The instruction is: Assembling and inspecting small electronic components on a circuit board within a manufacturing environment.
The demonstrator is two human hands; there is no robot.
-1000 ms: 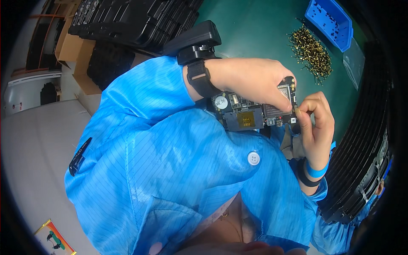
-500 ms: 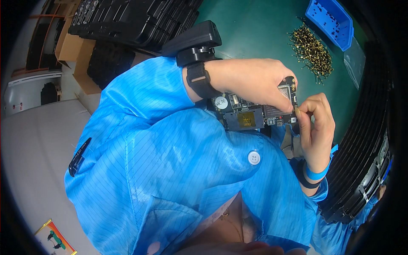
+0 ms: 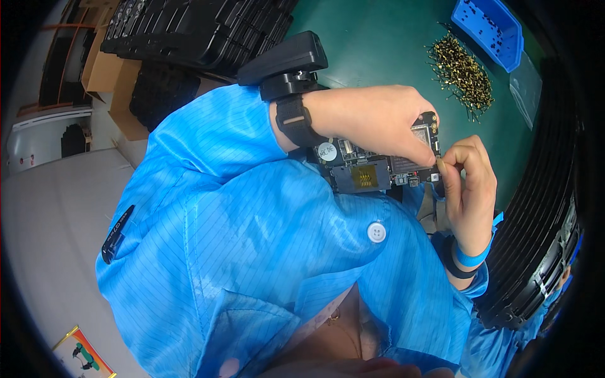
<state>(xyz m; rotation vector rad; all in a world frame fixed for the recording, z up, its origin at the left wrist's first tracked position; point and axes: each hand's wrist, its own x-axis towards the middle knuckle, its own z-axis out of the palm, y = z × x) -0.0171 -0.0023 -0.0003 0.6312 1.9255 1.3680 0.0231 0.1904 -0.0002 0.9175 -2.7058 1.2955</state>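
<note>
Far L, cardboard box point(image 3: 126, 101) is sitting open, dark contents hard to make out; black cases point(image 3: 195, 31) just R of it are running out of frame at top. Circuit board point(image 3: 362, 179) is being held up in front of the blue smock point(image 3: 271, 214), its L end showing a round white sticker point(image 3: 326, 151). L hand point(image 3: 397, 129) is gripping the board's R half: thumb is lying on the top face, other fingers are bending past the far edge, mostly hidden, so hold underneath = can't tell. L hand is also covering part of the components.

R hand point(image 3: 469, 179) is touching the board's R edge, thumb + index tips sitting close together; can't tell if they're pinching a tiny part, the edge or nothing. Step in hand is prob fine finger work at that edge, L hand steadying. Next move is prob calling for a firm L hold + careful fingertip control, w/o loading the components.

Farther R, pile of gold-and-black parts point(image 3: 462, 79) is lying on the green bench point(image 3: 372, 47), pcs too small to tell apart; blue bin point(image 3: 512, 62) is getting cut off at top; black trays point(image 3: 523, 252) are blurring into the dark rim
</note>
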